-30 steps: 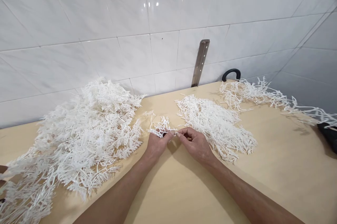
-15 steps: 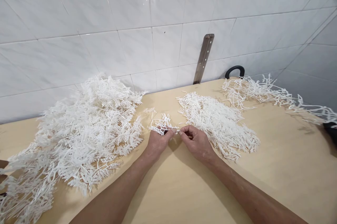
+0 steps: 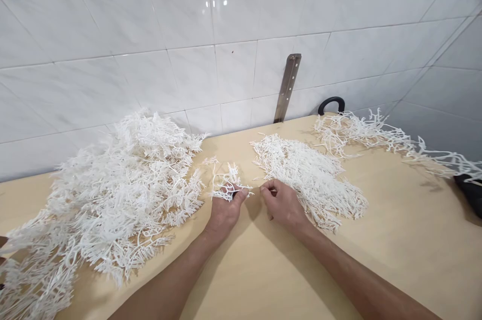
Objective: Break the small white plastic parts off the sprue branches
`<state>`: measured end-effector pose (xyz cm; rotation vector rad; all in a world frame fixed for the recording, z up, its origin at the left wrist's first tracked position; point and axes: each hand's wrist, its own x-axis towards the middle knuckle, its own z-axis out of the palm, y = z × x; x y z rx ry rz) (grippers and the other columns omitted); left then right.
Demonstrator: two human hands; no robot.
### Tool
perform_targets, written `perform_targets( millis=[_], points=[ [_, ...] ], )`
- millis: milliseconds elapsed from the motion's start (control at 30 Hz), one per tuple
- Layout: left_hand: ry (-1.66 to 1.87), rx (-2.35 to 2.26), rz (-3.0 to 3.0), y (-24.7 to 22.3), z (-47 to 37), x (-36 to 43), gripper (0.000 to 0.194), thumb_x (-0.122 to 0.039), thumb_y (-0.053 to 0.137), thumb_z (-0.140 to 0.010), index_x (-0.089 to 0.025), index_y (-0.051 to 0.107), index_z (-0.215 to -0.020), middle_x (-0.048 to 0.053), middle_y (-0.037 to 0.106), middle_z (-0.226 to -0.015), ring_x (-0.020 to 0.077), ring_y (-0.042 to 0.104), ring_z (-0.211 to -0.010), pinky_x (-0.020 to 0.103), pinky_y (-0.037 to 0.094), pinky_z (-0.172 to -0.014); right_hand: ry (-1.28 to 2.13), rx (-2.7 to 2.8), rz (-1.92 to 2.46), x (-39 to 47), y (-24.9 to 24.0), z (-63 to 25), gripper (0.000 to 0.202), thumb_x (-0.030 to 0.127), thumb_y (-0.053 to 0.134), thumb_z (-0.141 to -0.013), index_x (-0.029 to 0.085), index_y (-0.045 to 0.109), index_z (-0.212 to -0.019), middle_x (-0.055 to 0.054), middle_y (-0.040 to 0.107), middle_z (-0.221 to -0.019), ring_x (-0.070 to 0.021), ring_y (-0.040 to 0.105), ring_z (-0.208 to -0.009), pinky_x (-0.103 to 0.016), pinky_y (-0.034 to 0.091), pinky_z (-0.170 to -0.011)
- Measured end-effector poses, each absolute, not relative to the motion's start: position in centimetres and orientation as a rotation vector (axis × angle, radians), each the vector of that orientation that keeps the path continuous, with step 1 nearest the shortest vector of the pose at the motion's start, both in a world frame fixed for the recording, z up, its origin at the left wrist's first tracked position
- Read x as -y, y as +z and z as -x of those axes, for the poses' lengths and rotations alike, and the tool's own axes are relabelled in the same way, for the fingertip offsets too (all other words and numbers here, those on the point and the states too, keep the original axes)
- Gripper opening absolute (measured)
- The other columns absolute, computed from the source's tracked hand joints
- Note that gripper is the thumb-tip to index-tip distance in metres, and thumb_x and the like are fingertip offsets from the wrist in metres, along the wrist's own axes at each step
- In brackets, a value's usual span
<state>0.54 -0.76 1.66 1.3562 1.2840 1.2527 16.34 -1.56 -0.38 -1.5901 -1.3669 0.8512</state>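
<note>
My left hand (image 3: 225, 213) grips a small white branched piece (image 3: 226, 187) between thumb and fingers, its thin twigs spreading above the hand. To its right, a short gap away, my right hand (image 3: 281, 203) is closed in a pinch; whatever lies between the fingertips is too small to make out. A large heap of white branched pieces (image 3: 128, 194) rises left of my left hand. Just beyond my right hand is a lower pile of thin white sticks (image 3: 311, 174).
On the wooden table (image 3: 399, 240), more open white branches (image 3: 376, 134) stretch along the far right. Behind them stands a black curved handle (image 3: 331, 103). A metal bracket (image 3: 287, 87) leans at the tiled wall. A person's fingers show at the left edge.
My right hand has drawn slightly right, away from the branched piece, which stays in my left hand. The view has tilted up a little.
</note>
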Motion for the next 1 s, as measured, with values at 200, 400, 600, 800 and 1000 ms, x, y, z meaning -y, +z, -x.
perform_targets(
  millis=[200, 400, 600, 800, 1000],
  points=[
    [1.208, -1.205, -1.267, 1.6, -0.7, 0.4, 0.036, -0.052, 0.071, -0.074, -0.019, 0.058, -0.068, -0.002, 0.056, -0.058, 0.0140, 0.053, -0.059, 0.027, 0.042, -0.059, 0.759, 1.118, 1.479, 1.4, 0.2, -17.9, 0.029, 0.048, 0.060, -0.086, 0.020, 0.057, -0.093, 0.004, 0.056, -0.052, -0.0142, 0.053, -0.039, -0.027, 0.045, -0.043],
    [1.141, -1.121, -1.154, 1.7, -0.7, 0.1, 0.045, -0.056, 0.070, -0.075, -0.020, 0.045, -0.061, -0.008, 0.034, -0.045, 0.0063, 0.029, -0.042, 0.022, 0.023, -0.043, 0.203, 1.326, 1.503, 1.4, 0.5, -18.7, 0.028, 0.041, 0.059, -0.087, 0.018, 0.065, -0.100, -0.009, 0.070, -0.088, -0.0169, 0.061, -0.061, -0.031, 0.050, -0.060],
    [1.161, -1.122, -1.193, 1.8, -0.6, 0.2, 0.043, -0.052, 0.070, -0.076, -0.019, 0.048, -0.061, -0.008, 0.037, -0.044, 0.0063, 0.032, -0.041, 0.021, 0.026, -0.043, 0.615, 1.603, 1.332, 2.1, -0.1, -16.2, 0.031, 0.044, 0.055, -0.092, 0.018, 0.070, -0.101, -0.008, 0.072, -0.092, -0.0169, 0.063, -0.067, -0.030, 0.052, -0.061],
    [1.110, -1.130, -1.195, 1.9, -0.7, 0.3, 0.037, -0.051, 0.071, -0.076, -0.018, 0.055, -0.067, -0.007, 0.042, -0.046, 0.0068, 0.034, -0.041, 0.022, 0.028, -0.044, 0.786, 1.456, 1.344, 1.9, -0.8, -16.1, 0.030, 0.047, 0.060, -0.088, 0.020, 0.071, -0.097, -0.005, 0.070, -0.080, -0.0161, 0.061, -0.060, -0.026, 0.046, -0.050],
    [1.133, -1.173, -1.329, 1.5, -0.9, 0.3, 0.034, -0.046, 0.070, -0.077, -0.017, 0.059, -0.063, -0.004, 0.049, -0.049, 0.0114, 0.046, -0.050, 0.025, 0.038, -0.054, 0.657, 1.477, 1.304, 2.0, -0.6, -16.0, 0.021, 0.037, 0.058, -0.089, 0.020, 0.071, -0.086, -0.005, 0.070, -0.088, -0.0159, 0.060, -0.068, -0.026, 0.048, -0.056]
  ],
)
